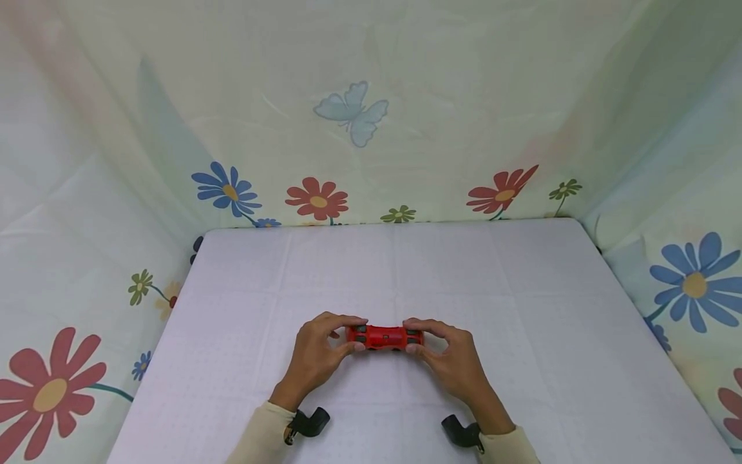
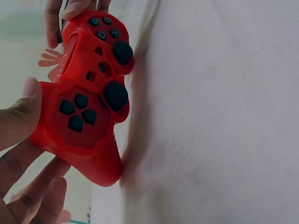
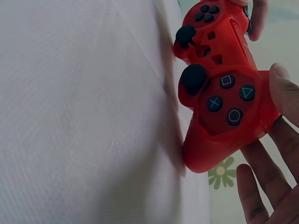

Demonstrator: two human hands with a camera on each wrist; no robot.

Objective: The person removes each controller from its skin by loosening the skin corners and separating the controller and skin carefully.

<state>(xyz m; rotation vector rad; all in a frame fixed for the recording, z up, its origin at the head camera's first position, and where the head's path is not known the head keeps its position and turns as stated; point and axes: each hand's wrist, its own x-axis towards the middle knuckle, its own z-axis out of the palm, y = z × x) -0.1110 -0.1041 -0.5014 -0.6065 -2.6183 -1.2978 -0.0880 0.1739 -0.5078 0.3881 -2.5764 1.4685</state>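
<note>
A red game controller (image 1: 385,337) stands on edge at the middle of the table, its shoulder side facing up in the head view. My left hand (image 1: 315,350) pinches one end between thumb and fingers, and my right hand (image 1: 451,357) pinches the other end the same way. In the left wrist view the controller (image 2: 88,116) shows its dark direction buttons and two black thumbsticks, with the grips pointing down at the cloth. The right wrist view has the controller's (image 3: 229,102) symbol buttons nearest, beside my right thumb (image 3: 282,88).
A white cloth (image 1: 394,270) covers the table. Curtains printed with flowers and a butterfly (image 1: 353,115) hang behind it and along both sides. Each wrist carries a black camera mount, one at the left (image 1: 310,422) and one at the right (image 1: 460,430).
</note>
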